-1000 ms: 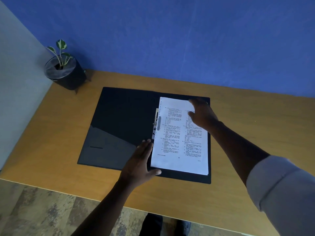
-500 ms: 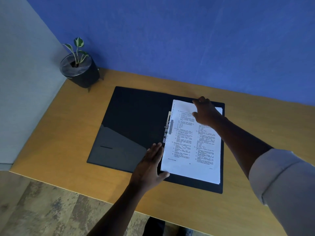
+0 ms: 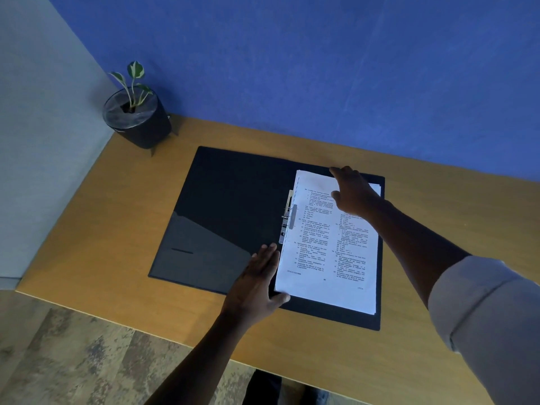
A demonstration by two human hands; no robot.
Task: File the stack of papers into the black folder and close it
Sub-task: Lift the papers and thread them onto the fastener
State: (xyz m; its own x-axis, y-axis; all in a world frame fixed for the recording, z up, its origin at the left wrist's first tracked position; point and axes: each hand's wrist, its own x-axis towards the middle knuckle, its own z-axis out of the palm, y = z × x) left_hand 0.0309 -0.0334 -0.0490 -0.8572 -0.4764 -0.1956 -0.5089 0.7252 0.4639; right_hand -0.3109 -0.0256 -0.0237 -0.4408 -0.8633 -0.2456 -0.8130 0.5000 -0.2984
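Blue wall behind, wooden tabletop (image 3: 438, 229) below, and the black folder (image 3: 233, 200) lies open on it. I see the stack of papers (image 3: 330, 258) on the folder's right half, its long axis running away from me, the metal clip (image 3: 287, 222) along its left edge. My left hand (image 3: 257, 285) lies flat with straight fingers just left of the stack's near corner, thumb at its bottom edge. My right hand (image 3: 352, 191) presses the far top, fingers relaxed. The open cover spreads leftward from my left fingers, so I judge that hand nearer for closing it.
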